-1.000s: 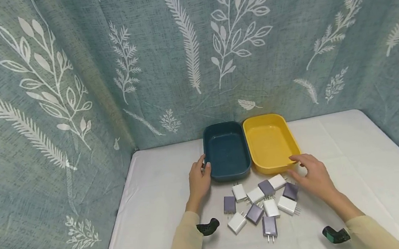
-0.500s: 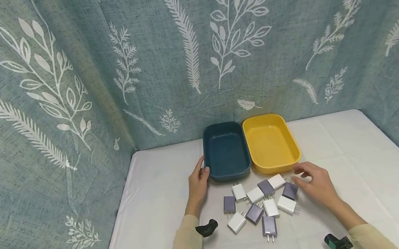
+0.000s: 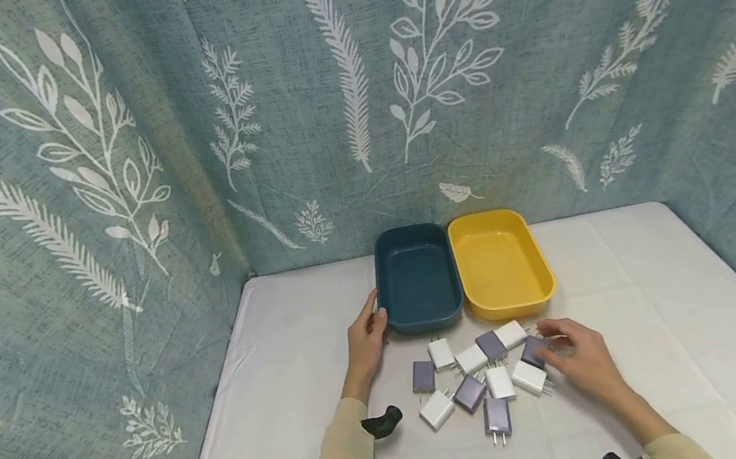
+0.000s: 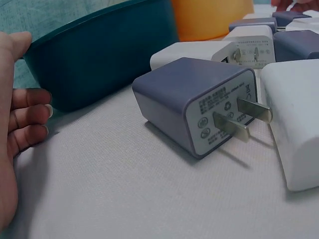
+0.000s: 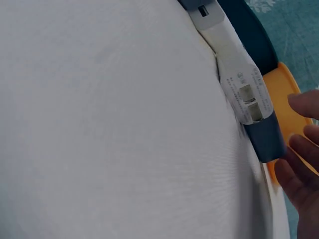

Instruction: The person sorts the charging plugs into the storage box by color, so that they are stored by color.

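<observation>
My left hand (image 3: pixel 365 345) rests at the left side of a dark blue tray (image 3: pixel 423 323); in the left wrist view its fingertips lie along the tray's wall. My right hand (image 3: pixel 583 353) is at the right end of a cluster of plug-in chargers, thumb and forefinger spread about a purple charger (image 3: pixel 532 349). Its thumb overlaps that charger in the head view, and no firm grip shows. Beside it lie a white charger (image 3: pixel 529 378) and another white charger (image 3: pixel 511 334). A purple charger (image 4: pixel 194 99) with two prongs is nearest my left hand.
A yellow tray (image 3: pixel 547 304) stands against the blue one's right side, near the patterned curtain (image 3: pixel 300 116). Several more white and purple chargers lie in front of the trays, including a purple charger (image 3: pixel 497 417) nearest the front. White cloth (image 3: pixel 620 291) covers the table.
My right hand has come down from the yellow tray's front right corner to the purple charger. My left hand slid slightly down along the blue tray's side.
</observation>
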`<move>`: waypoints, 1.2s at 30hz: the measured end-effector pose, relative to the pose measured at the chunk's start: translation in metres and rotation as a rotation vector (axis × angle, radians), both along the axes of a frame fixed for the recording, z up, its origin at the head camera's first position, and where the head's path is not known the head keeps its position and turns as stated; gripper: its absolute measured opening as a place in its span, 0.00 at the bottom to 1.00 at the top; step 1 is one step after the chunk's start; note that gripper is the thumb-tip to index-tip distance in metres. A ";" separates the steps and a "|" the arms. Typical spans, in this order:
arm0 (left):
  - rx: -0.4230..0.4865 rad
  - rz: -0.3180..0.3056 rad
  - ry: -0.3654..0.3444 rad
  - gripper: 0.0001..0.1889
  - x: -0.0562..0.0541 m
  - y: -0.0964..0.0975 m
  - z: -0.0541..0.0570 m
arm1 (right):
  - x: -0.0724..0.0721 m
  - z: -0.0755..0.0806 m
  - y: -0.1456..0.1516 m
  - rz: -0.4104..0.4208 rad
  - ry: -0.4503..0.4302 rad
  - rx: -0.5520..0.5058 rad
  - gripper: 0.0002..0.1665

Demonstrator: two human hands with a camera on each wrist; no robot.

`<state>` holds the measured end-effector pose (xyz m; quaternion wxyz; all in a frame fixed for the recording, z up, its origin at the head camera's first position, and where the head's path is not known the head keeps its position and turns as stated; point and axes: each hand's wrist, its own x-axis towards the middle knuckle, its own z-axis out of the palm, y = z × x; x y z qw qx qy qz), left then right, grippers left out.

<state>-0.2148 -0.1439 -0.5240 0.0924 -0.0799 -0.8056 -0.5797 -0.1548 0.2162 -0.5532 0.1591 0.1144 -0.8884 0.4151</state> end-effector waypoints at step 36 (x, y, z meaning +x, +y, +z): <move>-0.010 0.009 -0.017 0.25 -0.013 -0.005 -0.030 | 0.014 -0.010 0.002 -0.058 -0.057 0.003 0.31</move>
